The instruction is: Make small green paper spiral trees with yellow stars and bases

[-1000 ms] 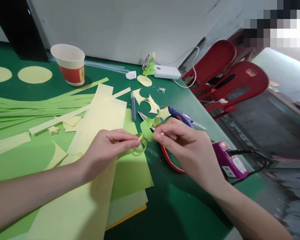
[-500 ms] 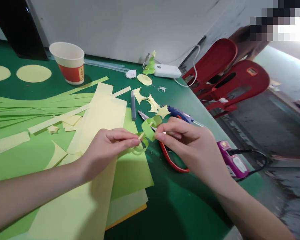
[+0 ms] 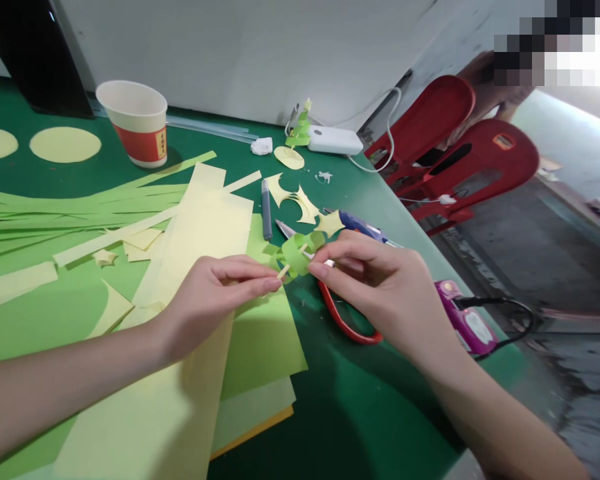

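Note:
My left hand (image 3: pixel 215 293) pinches the lower end of a thin stick that carries a curled green paper strip (image 3: pixel 296 253) and a pale yellow paper star (image 3: pixel 329 224) at its far end. My right hand (image 3: pixel 380 287) pinches the green curl from the right side. Both hands hover just above a stack of yellow and green paper sheets (image 3: pixel 200 267) on the green table (image 3: pixel 360 413).
Red-handled scissors (image 3: pixel 347 323), a blue glue gun (image 3: pixel 363 230), a grey pen (image 3: pixel 266 210) and yellow offcuts (image 3: pixel 295 200) lie nearby. A paper cup (image 3: pixel 135 123), green strips (image 3: pixel 55 213), a power bank (image 3: pixel 333 141), a purple device (image 3: pixel 463 320) and red chairs (image 3: pixel 460 153) surround them.
The loose lower loop of the green strip has been drawn up along the stick into a tighter curl. Both hands stayed nearly in place.

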